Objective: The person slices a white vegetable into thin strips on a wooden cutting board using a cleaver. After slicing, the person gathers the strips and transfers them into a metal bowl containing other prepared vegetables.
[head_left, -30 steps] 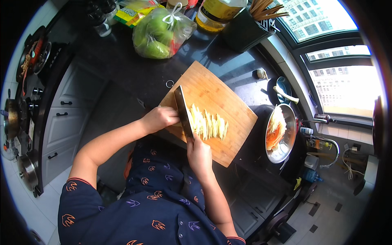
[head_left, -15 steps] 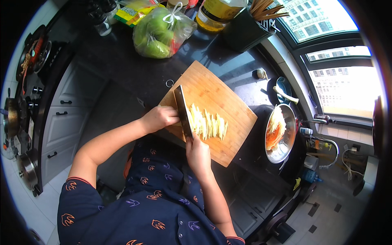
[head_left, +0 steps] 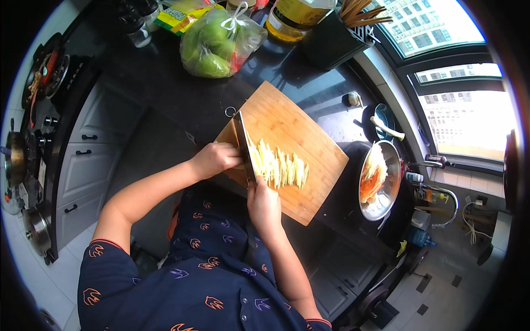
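Observation:
My right hand (head_left: 264, 207) is closed round the handle of a broad kitchen knife (head_left: 245, 148), its dark blade standing on edge across the left part of a wooden cutting board (head_left: 301, 127). Close against the blade's left side, my left hand (head_left: 218, 159) presses down with curled fingers on a pale yellow vegetable, most of it hidden by the hand and blade. Thin pale yellow vegetable strips (head_left: 282, 167) lie in a row on the board, right of the blade, the nearest ones touching it.
Right of the board stands a metal bowl (head_left: 391, 187) with orange and pale shreds. A garlic bulb (head_left: 354, 99) and a small dark bowl (head_left: 383, 117) with a pale-handled utensil lie beyond. Behind are a bag of green produce (head_left: 212, 47), an oil bottle (head_left: 290, 25) and a chopstick holder (head_left: 334, 41).
The knife and my right hand have shifted slightly left, toward my left hand. More strips show along the blade's right side. My left hand stays almost in place.

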Action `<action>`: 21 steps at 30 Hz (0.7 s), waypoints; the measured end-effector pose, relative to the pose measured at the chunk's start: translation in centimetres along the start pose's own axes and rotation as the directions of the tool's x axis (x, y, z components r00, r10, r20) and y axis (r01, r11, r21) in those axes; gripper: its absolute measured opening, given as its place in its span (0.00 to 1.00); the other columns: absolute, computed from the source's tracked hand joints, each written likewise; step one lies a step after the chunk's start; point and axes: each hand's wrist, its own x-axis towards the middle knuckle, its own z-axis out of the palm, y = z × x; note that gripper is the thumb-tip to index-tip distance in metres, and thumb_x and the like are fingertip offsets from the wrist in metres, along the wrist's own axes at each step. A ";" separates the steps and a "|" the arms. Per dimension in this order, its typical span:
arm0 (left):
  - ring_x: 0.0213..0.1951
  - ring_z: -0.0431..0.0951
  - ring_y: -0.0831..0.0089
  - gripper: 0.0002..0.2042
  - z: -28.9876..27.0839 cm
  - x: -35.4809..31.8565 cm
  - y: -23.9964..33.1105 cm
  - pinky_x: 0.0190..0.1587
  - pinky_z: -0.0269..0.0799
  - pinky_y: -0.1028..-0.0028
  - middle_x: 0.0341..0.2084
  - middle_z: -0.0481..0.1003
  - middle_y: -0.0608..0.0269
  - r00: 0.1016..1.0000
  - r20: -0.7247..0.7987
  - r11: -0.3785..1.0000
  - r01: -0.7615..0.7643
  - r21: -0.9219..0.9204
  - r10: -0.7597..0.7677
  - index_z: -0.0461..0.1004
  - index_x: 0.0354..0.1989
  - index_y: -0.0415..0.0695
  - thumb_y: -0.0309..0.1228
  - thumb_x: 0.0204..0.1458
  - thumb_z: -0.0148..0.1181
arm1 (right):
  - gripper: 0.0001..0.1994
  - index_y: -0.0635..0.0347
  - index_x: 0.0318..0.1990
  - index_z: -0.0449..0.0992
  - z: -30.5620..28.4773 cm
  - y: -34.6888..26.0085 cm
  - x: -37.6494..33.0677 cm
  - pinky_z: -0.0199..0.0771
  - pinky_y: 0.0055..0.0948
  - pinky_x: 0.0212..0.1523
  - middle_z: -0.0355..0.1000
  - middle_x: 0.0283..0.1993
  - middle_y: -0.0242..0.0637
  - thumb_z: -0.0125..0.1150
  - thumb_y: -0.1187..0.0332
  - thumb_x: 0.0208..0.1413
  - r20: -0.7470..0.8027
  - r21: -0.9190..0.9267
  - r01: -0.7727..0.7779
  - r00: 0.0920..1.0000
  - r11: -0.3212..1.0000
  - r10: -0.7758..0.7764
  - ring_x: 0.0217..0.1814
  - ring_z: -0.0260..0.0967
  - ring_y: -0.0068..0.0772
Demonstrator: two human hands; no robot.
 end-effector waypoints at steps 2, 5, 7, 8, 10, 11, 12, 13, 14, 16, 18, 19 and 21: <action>0.32 0.82 0.69 0.03 0.0 -0.1 0.1 0.32 0.80 0.72 0.27 0.78 0.68 1.000 0.002 1.000 -0.002 0.000 0.002 0.81 0.30 0.48 0.25 0.48 0.63 | 0.08 0.66 0.42 0.76 -0.1 0.6 0.2 0.75 0.53 0.33 0.73 0.26 0.62 0.57 0.68 0.65 -0.006 0.065 0.010 1.000 0.998 -0.010 0.33 0.75 0.65; 0.32 0.81 0.69 0.04 -0.5 0.2 0.0 0.32 0.80 0.71 0.27 0.78 0.68 1.000 -0.018 1.000 -0.018 -0.011 0.018 0.81 0.30 0.48 0.25 0.48 0.62 | 0.08 0.63 0.43 0.75 -0.8 1.3 0.2 0.75 0.57 0.33 0.74 0.26 0.62 0.56 0.67 0.66 -0.014 0.143 0.035 0.999 0.989 -0.034 0.32 0.75 0.67; 0.32 0.81 0.69 0.04 -0.3 0.2 0.0 0.32 0.80 0.71 0.28 0.78 0.68 0.998 -0.044 0.999 -0.047 -0.025 0.046 0.81 0.31 0.48 0.25 0.47 0.62 | 0.08 0.62 0.42 0.75 -1.6 1.3 -0.3 0.76 0.58 0.34 0.74 0.26 0.63 0.55 0.66 0.66 -0.010 0.177 0.045 0.999 0.983 -0.044 0.31 0.74 0.69; 0.32 0.81 0.69 0.04 -0.2 -0.1 -0.1 0.32 0.80 0.71 0.28 0.78 0.68 0.999 -0.037 0.999 -0.033 -0.017 0.033 0.81 0.31 0.48 0.25 0.47 0.62 | 0.08 0.62 0.42 0.75 -1.6 1.2 -0.5 0.76 0.58 0.34 0.74 0.26 0.63 0.55 0.66 0.66 -0.005 0.168 0.047 0.999 0.985 -0.047 0.31 0.75 0.68; 0.32 0.81 0.69 0.05 0.2 -0.5 0.0 0.31 0.80 0.71 0.28 0.78 0.68 1.000 -0.026 1.000 -0.011 -0.009 0.011 0.81 0.31 0.48 0.25 0.47 0.62 | 0.08 0.63 0.41 0.75 -1.6 1.2 -1.1 0.76 0.58 0.34 0.74 0.26 0.63 0.55 0.66 0.66 -0.001 0.147 0.046 0.999 0.988 -0.046 0.31 0.75 0.68; 0.33 0.81 0.69 0.05 0.3 -0.6 0.0 0.33 0.80 0.71 0.28 0.78 0.69 1.000 -0.009 1.000 -0.004 -0.007 0.003 0.81 0.32 0.48 0.25 0.47 0.61 | 0.08 0.62 0.42 0.75 -1.3 1.3 -1.0 0.76 0.58 0.34 0.73 0.25 0.63 0.55 0.66 0.66 -0.003 0.133 0.044 0.999 0.990 -0.044 0.31 0.75 0.68; 0.33 0.81 0.69 0.06 0.3 -0.6 -0.1 0.34 0.80 0.71 0.29 0.77 0.69 1.000 0.010 1.000 0.002 -0.004 -0.002 0.81 0.33 0.48 0.25 0.48 0.61 | 0.08 0.62 0.42 0.74 -0.9 1.5 -0.9 0.76 0.58 0.33 0.73 0.25 0.63 0.55 0.66 0.66 -0.007 0.120 0.041 0.999 0.992 -0.040 0.30 0.74 0.68; 0.34 0.81 0.69 0.06 0.2 -0.6 0.0 0.35 0.80 0.71 0.29 0.77 0.69 1.000 0.029 1.000 0.007 -0.001 -0.007 0.81 0.34 0.49 0.25 0.48 0.60 | 0.08 0.62 0.42 0.74 -0.5 1.5 -0.8 0.75 0.59 0.33 0.73 0.24 0.62 0.55 0.66 0.66 -0.011 0.107 0.038 0.999 0.994 -0.037 0.29 0.74 0.68; 0.34 0.81 0.69 0.06 0.2 -0.5 0.0 0.35 0.80 0.71 0.29 0.77 0.69 0.999 0.033 1.000 0.010 0.001 -0.010 0.81 0.33 0.49 0.25 0.48 0.60 | 0.08 0.64 0.43 0.74 -0.2 1.1 -0.7 0.75 0.58 0.32 0.73 0.25 0.63 0.55 0.67 0.66 -0.013 0.087 0.040 0.999 0.995 -0.039 0.30 0.74 0.68; 0.34 0.80 0.69 0.06 0.1 -0.5 0.1 0.35 0.80 0.71 0.28 0.77 0.69 0.999 0.039 1.000 0.016 0.011 -0.016 0.81 0.33 0.49 0.25 0.49 0.60 | 0.09 0.67 0.45 0.75 0.3 0.4 -0.3 0.75 0.56 0.31 0.73 0.26 0.64 0.56 0.69 0.65 -0.018 0.049 0.051 0.999 0.997 -0.050 0.31 0.74 0.68; 0.34 0.80 0.68 0.06 0.2 -0.4 0.1 0.36 0.80 0.71 0.28 0.77 0.69 1.000 0.008 1.000 0.007 0.010 -0.007 0.80 0.33 0.48 0.25 0.48 0.60 | 0.09 0.67 0.44 0.74 0.2 0.3 -0.2 0.75 0.57 0.30 0.73 0.25 0.65 0.56 0.69 0.65 -0.012 0.051 0.046 0.999 0.998 -0.045 0.29 0.74 0.68; 0.34 0.80 0.68 0.06 0.2 -0.4 0.1 0.36 0.80 0.71 0.28 0.76 0.68 1.000 -0.008 1.000 0.002 0.010 -0.002 0.80 0.33 0.48 0.25 0.48 0.60 | 0.09 0.67 0.44 0.74 0.2 0.3 -0.2 0.75 0.57 0.30 0.73 0.25 0.64 0.56 0.69 0.65 -0.011 0.050 0.041 0.999 0.998 -0.041 0.29 0.74 0.68; 0.35 0.81 0.68 0.05 -0.1 -0.3 -0.1 0.37 0.81 0.71 0.30 0.77 0.68 0.999 0.030 0.999 -0.036 0.012 0.035 0.80 0.34 0.47 0.26 0.49 0.60 | 0.09 0.66 0.44 0.74 0.2 0.4 -0.2 0.75 0.57 0.30 0.73 0.25 0.64 0.57 0.69 0.65 -0.020 0.044 0.044 0.999 0.998 -0.043 0.29 0.74 0.68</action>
